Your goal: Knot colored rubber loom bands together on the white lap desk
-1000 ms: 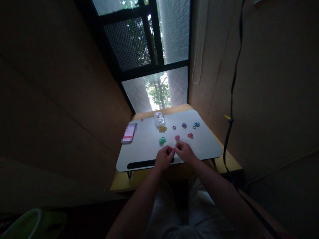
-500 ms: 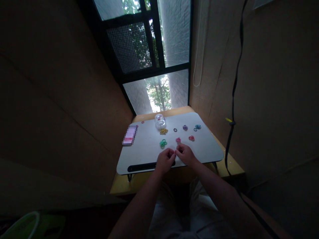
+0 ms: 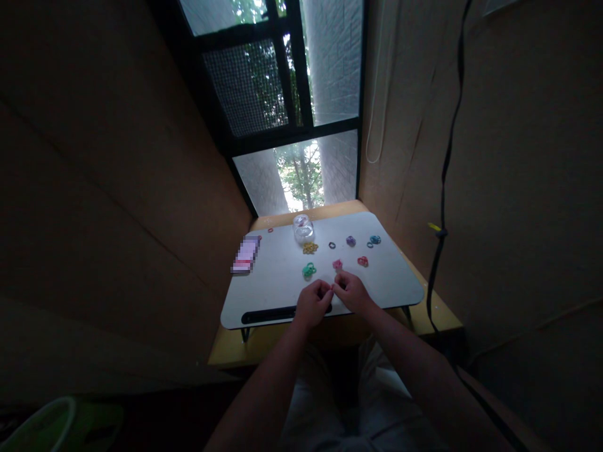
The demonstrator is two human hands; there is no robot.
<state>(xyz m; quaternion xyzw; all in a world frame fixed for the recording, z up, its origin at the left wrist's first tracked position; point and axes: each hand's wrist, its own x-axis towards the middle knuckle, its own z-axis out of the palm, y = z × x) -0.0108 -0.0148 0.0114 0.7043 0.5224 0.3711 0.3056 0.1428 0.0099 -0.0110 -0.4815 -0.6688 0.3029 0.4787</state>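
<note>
My left hand [image 3: 313, 301] and my right hand [image 3: 350, 291] meet fingertip to fingertip above the near edge of a white folding table [image 3: 273, 276]. Both are closed in a pinch; what lies between the fingers is too small to make out. Just beyond my right hand is a small pink pile [image 3: 337, 264]. A green pile of bands [image 3: 309, 270] lies beyond my left hand, and a red one [image 3: 362, 261] sits to the right. Farther back are yellow bands [image 3: 309, 248], a dark ring [image 3: 332, 245], a purple pile [image 3: 351, 241] and blue bands [image 3: 375, 240].
A clear jar [image 3: 304, 231] stands behind the yellow bands. On the table's left lies a phone [image 3: 245, 254], with a small red ring [image 3: 270, 230] behind it. A black slot [image 3: 268, 314] runs along the near edge. A dark strap [image 3: 445, 169] hangs at the right.
</note>
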